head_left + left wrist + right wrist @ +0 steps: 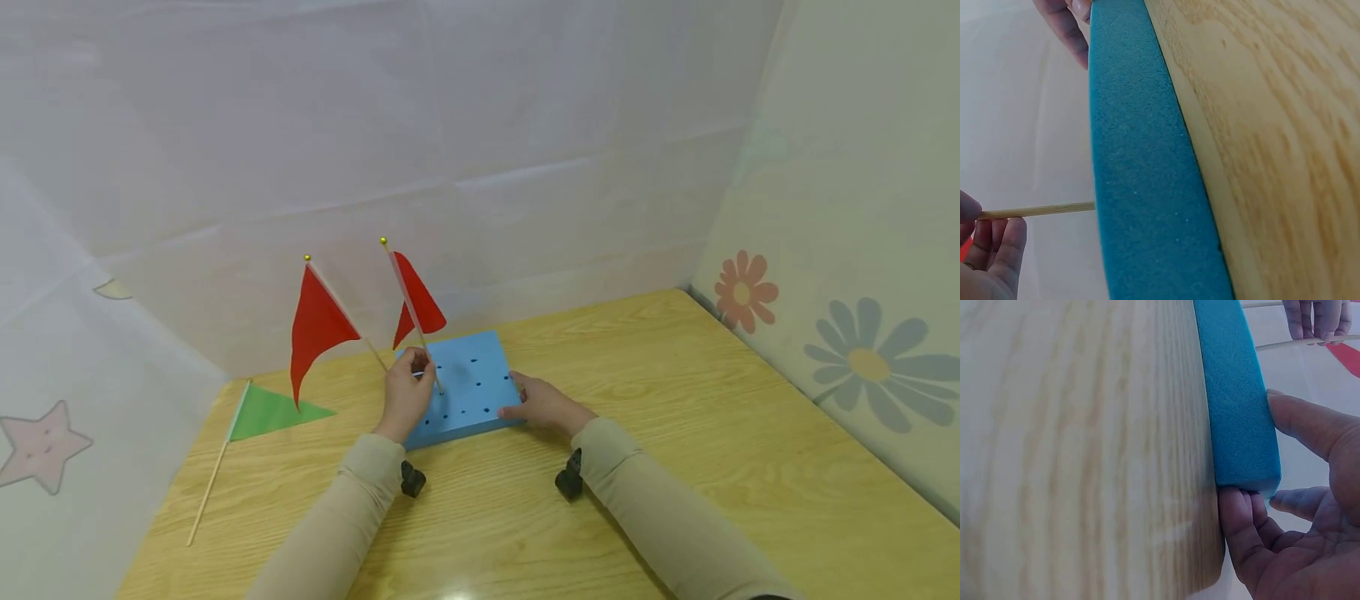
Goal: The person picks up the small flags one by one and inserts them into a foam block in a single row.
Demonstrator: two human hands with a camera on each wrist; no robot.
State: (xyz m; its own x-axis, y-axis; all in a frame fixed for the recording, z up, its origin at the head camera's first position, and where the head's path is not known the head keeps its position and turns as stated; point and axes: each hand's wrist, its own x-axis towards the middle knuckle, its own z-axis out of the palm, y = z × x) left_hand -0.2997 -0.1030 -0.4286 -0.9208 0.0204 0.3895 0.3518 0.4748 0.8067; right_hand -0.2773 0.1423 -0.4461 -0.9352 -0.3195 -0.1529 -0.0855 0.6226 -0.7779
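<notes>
A blue foam block dotted with small dark holes lies on the table. My left hand is above its left part, pinching the thin wooden stick of a red flag between thumb and fingers. This stick's lower end meets a hole in the block's top. Another red flag leans left just beyond that hand, which hides its stick's foot in the head view. My right hand grips the block's right end, thumb at the top edge and fingers against the side.
A green pennant on a wooden stick lies at the table's left. Pale curtains with printed flowers and a star surround the wooden table. A small dark device sits at each wrist.
</notes>
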